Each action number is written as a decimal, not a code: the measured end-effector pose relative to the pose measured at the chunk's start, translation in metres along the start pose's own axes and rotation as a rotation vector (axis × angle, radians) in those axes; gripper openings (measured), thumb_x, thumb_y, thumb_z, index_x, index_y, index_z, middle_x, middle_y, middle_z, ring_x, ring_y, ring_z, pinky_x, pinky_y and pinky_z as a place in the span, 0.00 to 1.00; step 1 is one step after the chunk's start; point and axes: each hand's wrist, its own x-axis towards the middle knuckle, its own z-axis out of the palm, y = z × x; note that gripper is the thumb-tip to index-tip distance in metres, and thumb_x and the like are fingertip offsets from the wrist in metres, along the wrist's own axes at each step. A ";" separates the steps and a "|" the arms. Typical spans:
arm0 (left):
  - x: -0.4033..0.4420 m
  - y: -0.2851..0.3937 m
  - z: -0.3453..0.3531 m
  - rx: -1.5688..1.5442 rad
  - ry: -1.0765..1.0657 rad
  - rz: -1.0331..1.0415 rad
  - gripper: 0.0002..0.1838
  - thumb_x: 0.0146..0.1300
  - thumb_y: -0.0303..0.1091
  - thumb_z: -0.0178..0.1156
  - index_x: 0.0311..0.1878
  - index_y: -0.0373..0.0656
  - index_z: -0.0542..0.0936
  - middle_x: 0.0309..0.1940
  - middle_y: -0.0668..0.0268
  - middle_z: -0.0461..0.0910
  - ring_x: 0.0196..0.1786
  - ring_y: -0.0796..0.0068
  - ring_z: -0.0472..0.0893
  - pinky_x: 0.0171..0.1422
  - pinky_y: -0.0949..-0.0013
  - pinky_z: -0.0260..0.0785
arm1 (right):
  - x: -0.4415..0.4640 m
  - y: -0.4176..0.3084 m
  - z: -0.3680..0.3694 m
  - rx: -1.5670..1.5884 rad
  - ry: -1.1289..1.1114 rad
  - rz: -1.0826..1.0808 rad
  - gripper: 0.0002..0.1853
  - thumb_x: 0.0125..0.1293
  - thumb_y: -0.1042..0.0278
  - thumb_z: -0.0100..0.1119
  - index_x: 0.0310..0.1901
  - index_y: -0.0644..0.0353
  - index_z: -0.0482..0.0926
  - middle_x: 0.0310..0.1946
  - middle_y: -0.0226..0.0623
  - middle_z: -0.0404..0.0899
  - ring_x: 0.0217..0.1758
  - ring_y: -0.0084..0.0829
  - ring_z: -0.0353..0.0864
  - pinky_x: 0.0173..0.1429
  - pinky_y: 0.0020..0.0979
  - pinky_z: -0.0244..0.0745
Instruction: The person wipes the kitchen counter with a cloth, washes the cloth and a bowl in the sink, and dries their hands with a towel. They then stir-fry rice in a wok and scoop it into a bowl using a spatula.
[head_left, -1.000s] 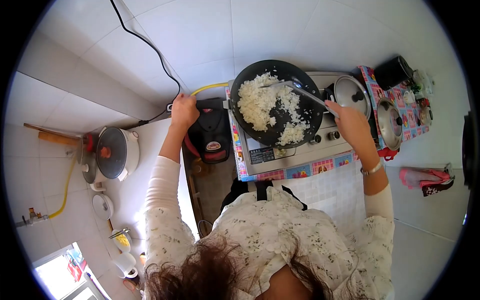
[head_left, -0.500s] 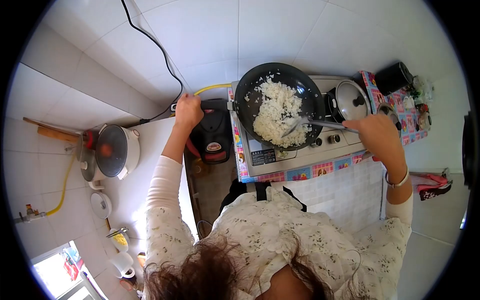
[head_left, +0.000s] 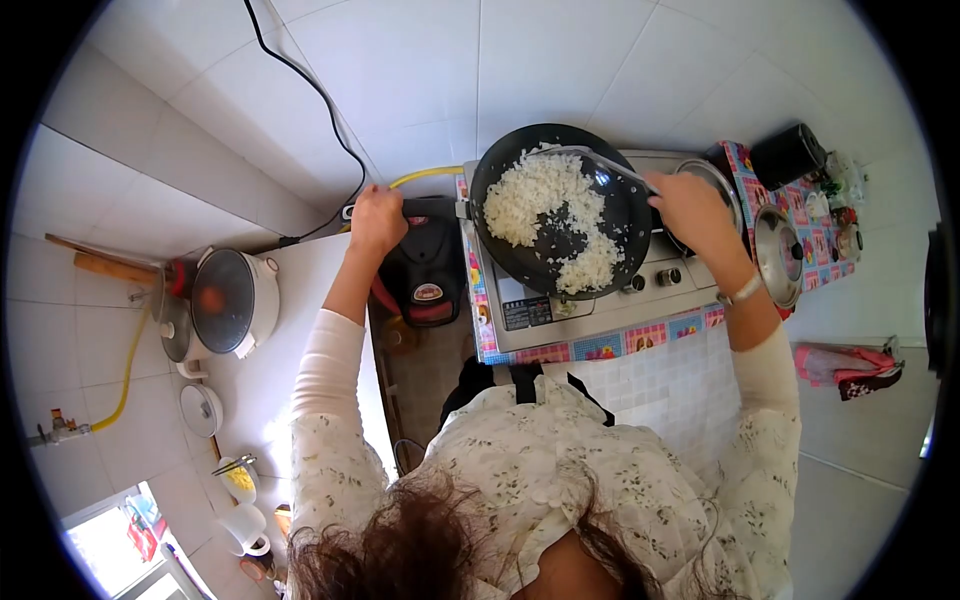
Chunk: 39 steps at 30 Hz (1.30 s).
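Observation:
My left hand is wrapped round the black handle of a dark frying pan on the stove. White rice lies in the pan, most of it in the left and upper part, with a smaller clump at the bottom. In my right hand is the handle of a metal spatula. It reaches across the pan's upper right, and its tip is at the far edge of the rice, partly hard to make out.
A gas stove stands on a patterned cloth. Lidded pots, one with a steel lid, are to the right, near a black canister. On the left counter sits a white electric pot. A yellow hose runs behind.
My right hand has moved up and left, carrying the spatula from the pan's lower right to its far side. The rice has shifted left and split apart. My left hand stays on the handle.

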 end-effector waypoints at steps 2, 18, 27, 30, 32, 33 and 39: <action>0.000 -0.001 -0.001 -0.020 -0.004 -0.008 0.05 0.40 0.23 0.56 0.24 0.39 0.77 0.27 0.54 0.78 0.39 0.55 0.77 0.52 0.62 0.67 | 0.006 -0.015 0.000 -0.007 -0.128 -0.042 0.10 0.57 0.68 0.59 0.41 0.57 0.78 0.29 0.48 0.78 0.37 0.49 0.78 0.41 0.45 0.71; -0.001 0.001 -0.003 -0.097 0.007 -0.017 0.05 0.39 0.21 0.53 0.23 0.38 0.75 0.27 0.54 0.77 0.38 0.55 0.76 0.55 0.62 0.66 | 0.074 0.089 -0.007 -0.187 -0.742 0.253 0.21 0.58 0.50 0.57 0.27 0.65 0.81 0.18 0.43 0.79 0.25 0.42 0.81 0.37 0.41 0.75; -0.003 0.003 -0.005 -0.065 -0.011 -0.016 0.04 0.38 0.21 0.55 0.22 0.40 0.75 0.27 0.56 0.78 0.38 0.57 0.77 0.52 0.63 0.67 | 0.050 0.045 -0.047 -0.319 -0.209 -0.269 0.16 0.57 0.49 0.57 0.31 0.55 0.80 0.24 0.39 0.78 0.33 0.43 0.79 0.38 0.42 0.72; -0.003 0.003 -0.001 -0.066 0.022 -0.015 0.04 0.39 0.22 0.56 0.22 0.40 0.75 0.27 0.57 0.78 0.38 0.57 0.76 0.50 0.63 0.67 | 0.048 0.068 -0.056 -0.422 -0.161 -0.234 0.16 0.56 0.47 0.55 0.30 0.52 0.78 0.21 0.39 0.76 0.28 0.43 0.77 0.32 0.41 0.69; -0.002 0.000 0.002 -0.081 0.017 -0.011 0.04 0.39 0.22 0.56 0.22 0.40 0.75 0.27 0.57 0.78 0.38 0.56 0.76 0.49 0.62 0.67 | 0.056 0.086 -0.031 -0.442 -0.052 -0.267 0.16 0.57 0.48 0.54 0.29 0.54 0.77 0.20 0.38 0.76 0.28 0.42 0.77 0.32 0.41 0.69; 0.000 0.000 0.003 -0.083 0.023 -0.009 0.04 0.39 0.22 0.56 0.22 0.40 0.75 0.27 0.57 0.78 0.38 0.56 0.76 0.49 0.62 0.67 | 0.063 0.087 -0.017 -0.455 -0.023 -0.247 0.16 0.58 0.48 0.54 0.29 0.54 0.77 0.20 0.38 0.76 0.28 0.42 0.78 0.32 0.41 0.69; 0.000 0.000 0.002 -0.051 0.005 -0.008 0.04 0.39 0.22 0.56 0.22 0.39 0.75 0.28 0.56 0.78 0.40 0.56 0.76 0.50 0.61 0.68 | 0.081 0.009 -0.009 -0.291 -0.130 -0.382 0.11 0.58 0.56 0.56 0.30 0.54 0.77 0.23 0.37 0.77 0.29 0.39 0.79 0.32 0.39 0.71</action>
